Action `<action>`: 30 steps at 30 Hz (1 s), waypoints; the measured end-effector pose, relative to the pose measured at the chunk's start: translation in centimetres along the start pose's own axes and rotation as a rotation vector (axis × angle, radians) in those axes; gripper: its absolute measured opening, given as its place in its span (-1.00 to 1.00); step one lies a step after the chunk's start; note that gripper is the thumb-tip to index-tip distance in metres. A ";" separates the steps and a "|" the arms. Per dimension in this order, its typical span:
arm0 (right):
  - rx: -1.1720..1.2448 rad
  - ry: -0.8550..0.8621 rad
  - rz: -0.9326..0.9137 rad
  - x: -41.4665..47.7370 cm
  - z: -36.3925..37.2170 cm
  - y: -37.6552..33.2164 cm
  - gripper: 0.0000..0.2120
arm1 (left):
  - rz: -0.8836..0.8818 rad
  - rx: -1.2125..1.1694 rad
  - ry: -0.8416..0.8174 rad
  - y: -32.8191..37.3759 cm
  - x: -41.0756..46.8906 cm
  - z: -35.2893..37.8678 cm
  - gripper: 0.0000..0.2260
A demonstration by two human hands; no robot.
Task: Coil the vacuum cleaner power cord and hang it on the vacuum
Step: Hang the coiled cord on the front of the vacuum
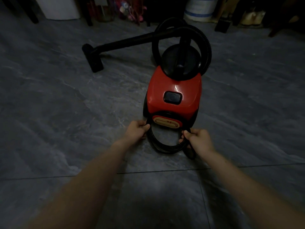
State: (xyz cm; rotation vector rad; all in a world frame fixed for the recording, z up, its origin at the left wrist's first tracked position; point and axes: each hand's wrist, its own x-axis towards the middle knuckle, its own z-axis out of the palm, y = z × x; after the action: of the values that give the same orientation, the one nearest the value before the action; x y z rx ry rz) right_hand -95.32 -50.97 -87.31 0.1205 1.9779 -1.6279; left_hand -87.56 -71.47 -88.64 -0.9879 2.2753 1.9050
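Observation:
A red and black canister vacuum (173,91) stands on the grey floor in front of me. The black power cord (165,148) is gathered into a round coil of several loops just behind the vacuum's rear panel. My left hand (136,131) grips the coil's left side, and my right hand (198,139) grips its right side. A loose end of cord hangs down below my right hand. The top of the coil sits against the vacuum's rear, around its beige label.
The vacuum's ribbed black hose (206,45) loops over its top, and the wand with floor nozzle (94,61) lies to the left. Furniture legs, a white container (59,9) and a white bucket (200,9) line the far wall.

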 end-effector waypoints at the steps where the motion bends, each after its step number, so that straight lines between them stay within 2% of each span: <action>1: -0.018 0.009 -0.010 -0.2 -0.1 0.2 -0.88 | 0.020 0.013 0.003 -0.1 -0.4 0.2 -0.91; 5: -0.035 0.049 -0.046 -0.6 -0.6 1.0 -0.86 | 0.060 0.086 -0.019 -1.1 -1.3 0.3 -0.87; 7: -0.181 0.088 -0.122 -0.9 -0.9 1.3 -0.87 | 0.045 0.142 -0.041 -1.4 -1.6 0.1 -0.88; 9: -0.302 0.126 -0.248 -1.3 -1.2 1.2 -0.97 | 0.073 0.184 -0.041 -1.5 -1.5 0.0 -0.84; 11: -0.350 0.121 -0.370 -1.6 -1.4 0.9 -0.81 | 0.122 0.226 -0.022 -1.5 -1.4 0.0 -0.77; 15: -0.425 0.078 -0.538 -2.1 -1.5 0.6 -0.65 | 0.227 0.289 0.109 -1.0 -1.7 0.2 -0.68; 21: -0.758 0.132 -0.741 -1.8 -1.9 1.3 -0.59 | 0.357 0.288 0.222 -0.5 -2.6 0.5 -0.72; 24: -0.895 0.157 -0.813 -1.7 -2.1 1.4 -0.66 | 0.423 0.340 0.243 -0.2 -2.7 0.7 -0.82; 27: -1.000 0.241 -0.897 -1.4 -1.6 0.8 -0.84 | 0.488 0.449 0.257 -0.3 -2.5 0.6 -0.86; 30: -0.962 0.281 -0.922 -1.2 -1.0 0.3 -0.90 | 0.501 0.434 0.284 -0.4 -2.4 0.6 -0.89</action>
State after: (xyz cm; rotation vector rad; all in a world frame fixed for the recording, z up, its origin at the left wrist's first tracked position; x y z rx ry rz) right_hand -94.56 -49.60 -86.91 -1.1120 3.0581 -0.8796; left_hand -85.73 -69.85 -88.21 -0.7122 3.1564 1.3266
